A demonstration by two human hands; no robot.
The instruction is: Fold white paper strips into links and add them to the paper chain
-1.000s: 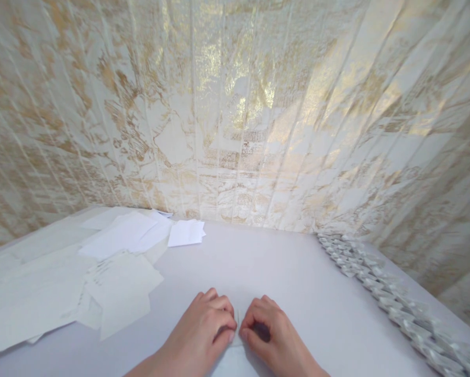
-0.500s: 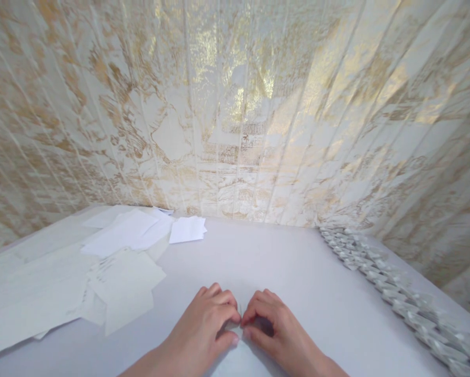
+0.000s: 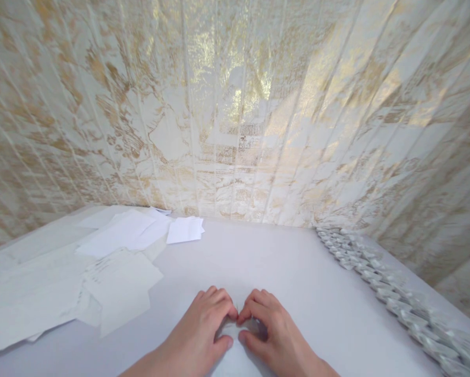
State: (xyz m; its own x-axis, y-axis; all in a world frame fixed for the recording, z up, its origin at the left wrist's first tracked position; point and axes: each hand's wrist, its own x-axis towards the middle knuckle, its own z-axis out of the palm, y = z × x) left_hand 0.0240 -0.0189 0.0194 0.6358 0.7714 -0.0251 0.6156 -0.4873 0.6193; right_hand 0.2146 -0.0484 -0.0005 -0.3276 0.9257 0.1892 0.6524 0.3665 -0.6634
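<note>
My left hand [image 3: 203,332] and my right hand [image 3: 270,330] rest close together at the near edge of a white table [image 3: 282,272]. Their curled fingertips meet over a small piece of white paper [image 3: 235,353] lying flat between them. Both hands pinch the paper's raised top edge, thumbs below and fingers above. Most of the paper is hidden under the hands.
Loose white paper sheets [image 3: 117,277] lie scattered on the left of the table, with a small stack [image 3: 185,229] near the wall. A long row of folded paper pieces [image 3: 388,293] runs along the right edge. A gold-and-cream patterned wall [image 3: 235,115] stands behind.
Both hands have slid a little away from me and drawn tighter together, their fingertips now touching over the paper.
</note>
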